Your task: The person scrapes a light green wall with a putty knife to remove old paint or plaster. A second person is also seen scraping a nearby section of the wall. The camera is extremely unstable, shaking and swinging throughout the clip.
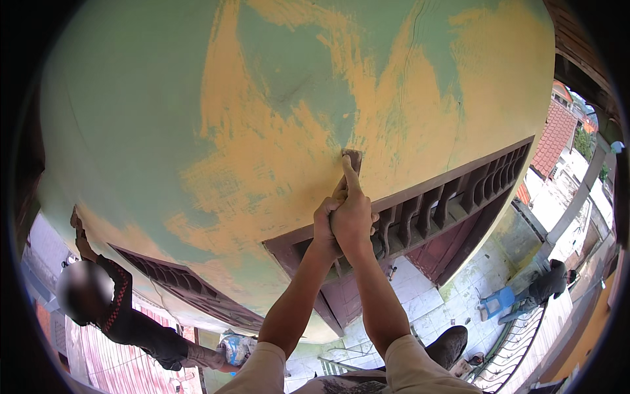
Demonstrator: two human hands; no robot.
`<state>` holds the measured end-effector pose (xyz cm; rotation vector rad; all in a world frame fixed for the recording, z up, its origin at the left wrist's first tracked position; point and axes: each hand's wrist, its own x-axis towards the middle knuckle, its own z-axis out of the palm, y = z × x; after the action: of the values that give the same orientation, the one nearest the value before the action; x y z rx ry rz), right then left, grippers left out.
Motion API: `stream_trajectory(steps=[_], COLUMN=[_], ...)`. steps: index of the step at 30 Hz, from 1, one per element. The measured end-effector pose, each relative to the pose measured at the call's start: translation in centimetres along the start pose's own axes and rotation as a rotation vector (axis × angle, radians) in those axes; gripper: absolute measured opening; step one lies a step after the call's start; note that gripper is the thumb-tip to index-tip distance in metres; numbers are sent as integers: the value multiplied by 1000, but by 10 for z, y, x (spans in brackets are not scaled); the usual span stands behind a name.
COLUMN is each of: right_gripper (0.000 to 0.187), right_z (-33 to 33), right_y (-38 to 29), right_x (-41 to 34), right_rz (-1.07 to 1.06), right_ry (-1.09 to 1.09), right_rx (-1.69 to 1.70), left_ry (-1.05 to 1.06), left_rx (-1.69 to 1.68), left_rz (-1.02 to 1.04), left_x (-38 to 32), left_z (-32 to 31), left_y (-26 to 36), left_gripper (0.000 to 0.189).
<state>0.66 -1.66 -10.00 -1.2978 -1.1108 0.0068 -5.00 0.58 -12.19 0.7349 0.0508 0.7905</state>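
Both my hands are together on a scraper (353, 158), its flat brownish blade against the painted wall (275, 167). My right hand (353, 216) grips it, with one finger stretched up along the blade. My left hand (325, 221) is clasped against the right one; how much of the tool it holds is hidden. Green paint covers much of the wall, with broad yellow-orange streaked patches around and above the blade. Thin cracks run down the upper right part. The blade sits just above the brown frame of a vent with curved slats (418, 214).
A person in a dark top (128, 315) reaches up to the wall at left, beside another slatted vent (187, 285). Far below, a person (549, 283) is near a blue plastic stool (499, 300) and a curved metal railing (517, 344). A tiled floor (423, 295) lies well below me.
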Motion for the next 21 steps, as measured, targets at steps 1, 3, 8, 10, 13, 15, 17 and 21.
stream_trajectory(steps=[1, 3, 8, 10, 13, 15, 17, 21], right_gripper=[77, 77, 81, 80, 79, 78, 78, 77], right_z=[-1, -8, -1, 0, -15, -23, -29, -9], right_y=[-16, -36, -9, -15, -46, -63, -66, -29], right_x=[-1, 21, -12, -21, 8, 37, 49, -12], right_rz=[29, 77, 141, 182, 208, 200, 171, 144], right_ry=[-2, 7, -19, -75, -58, -4, 84, -3], right_rx=[47, 88, 30, 78, 110, 103, 87, -32], left_ry=[-4, -7, -87, -75, -104, -139, -196, -165], left_rx=[28, 68, 33, 28, 67, 85, 74, -18], left_rz=[-15, -126, -39, -10, -46, -132, -198, -42], left_x=[-2, 21, -3, -14, 8, 32, 46, 6], left_z=[7, 27, -8, -20, -4, 20, 30, -23], left_y=[9, 40, 5, 3, 29, 48, 49, 9], left_gripper=[59, 58, 58, 58, 58, 58, 59, 58])
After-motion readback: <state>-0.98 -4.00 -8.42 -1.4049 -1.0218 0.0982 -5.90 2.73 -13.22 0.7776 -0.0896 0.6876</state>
